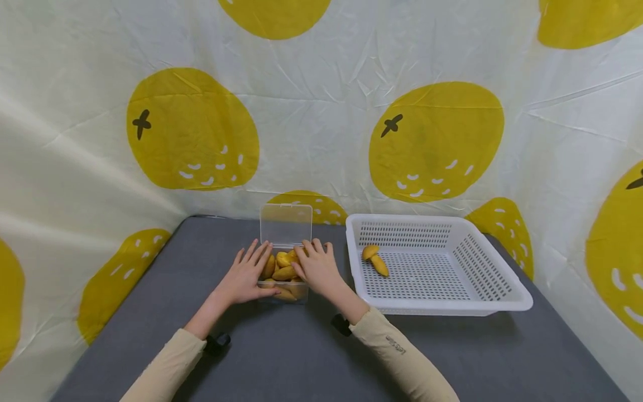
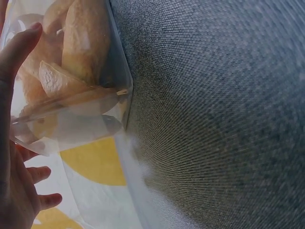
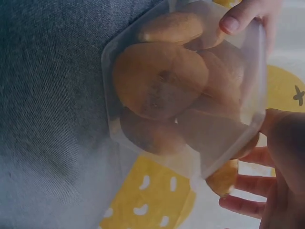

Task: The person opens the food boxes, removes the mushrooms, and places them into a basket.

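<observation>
Left hand (image 1: 244, 280) and right hand (image 1: 320, 271) flank a clear plastic box (image 1: 292, 283) on a dark grey surface (image 1: 266, 357). Both have spread, mostly straight fingers. The left lies along the near left corner, its thumb across the front, touching the box without wrapping round it. The right reaches over the opposite side; by its fingertips one mushroom (image 3: 223, 179) shows beyond the rim, but no clear grip is visible.

Inside the box, yellow-brown mushrooms (image 1: 284, 273) are heaped close together, seen through the walls. Its transparent lid (image 1: 286, 225) stands raised at the back. To the right, a white perforated basket (image 1: 437, 304) holds a lone mushroom (image 1: 375, 261), lying near its left wall, cap away from the person.

Each mushroom looks light and fairly firm, with a smooth cap that may slip under a fingertip; if real, its edge could bruise or chip. The thick stem just below the cap seems the best place for a gentle pinch. The box walls look thin and likely to flex, so low, opposite sides would suit a steadying hold better than the lid.
</observation>
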A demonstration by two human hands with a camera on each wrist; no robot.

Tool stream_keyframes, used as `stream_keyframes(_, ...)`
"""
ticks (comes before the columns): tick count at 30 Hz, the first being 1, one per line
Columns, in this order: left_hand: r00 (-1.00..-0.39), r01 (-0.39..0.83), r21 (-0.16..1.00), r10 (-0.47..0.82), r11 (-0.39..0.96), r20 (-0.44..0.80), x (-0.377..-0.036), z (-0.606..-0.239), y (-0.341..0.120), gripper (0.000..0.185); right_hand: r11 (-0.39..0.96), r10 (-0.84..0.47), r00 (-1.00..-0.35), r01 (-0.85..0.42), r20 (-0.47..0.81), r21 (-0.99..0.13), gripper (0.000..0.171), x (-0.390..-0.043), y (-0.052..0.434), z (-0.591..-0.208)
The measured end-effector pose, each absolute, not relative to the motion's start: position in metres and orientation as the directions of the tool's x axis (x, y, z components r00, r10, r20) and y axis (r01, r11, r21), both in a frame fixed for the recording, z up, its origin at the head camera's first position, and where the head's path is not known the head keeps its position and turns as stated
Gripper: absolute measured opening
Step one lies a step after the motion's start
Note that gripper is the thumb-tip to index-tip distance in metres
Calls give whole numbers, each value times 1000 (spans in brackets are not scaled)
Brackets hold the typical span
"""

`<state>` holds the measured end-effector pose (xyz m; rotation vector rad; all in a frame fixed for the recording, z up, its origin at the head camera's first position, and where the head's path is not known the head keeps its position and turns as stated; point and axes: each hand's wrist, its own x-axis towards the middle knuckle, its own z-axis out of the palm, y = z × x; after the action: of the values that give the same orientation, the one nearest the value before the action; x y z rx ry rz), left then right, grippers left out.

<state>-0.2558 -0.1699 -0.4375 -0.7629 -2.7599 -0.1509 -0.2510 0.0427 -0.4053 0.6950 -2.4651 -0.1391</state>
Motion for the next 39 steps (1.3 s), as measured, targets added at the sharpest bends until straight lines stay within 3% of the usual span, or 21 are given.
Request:
stream_keyframes(7, -825, 519, 33, 490, 854, 281, -256, -437, -169, 106, 883, -466, -756, -430, 461, 187, 37, -252, 39, -409)
stream_keyframes(16, -828, 518, 43, 488, 854, 278, -255, -436, -169, 106, 901, -432, -773, -397, 464, 177, 36, -253, 33, -414)
stream_keyframes(28, -825, 522, 45, 491, 852, 279, -257, -437, -168, 105, 905, -418, -767, -402, 486, 144, 21, -253, 30, -414)
stream_keyframes(39, -829, 516, 50, 484, 855, 281, -256, -437, -169, 105, 899, -432, -733, -398, 525, 184, 23, -254, 26, -417)
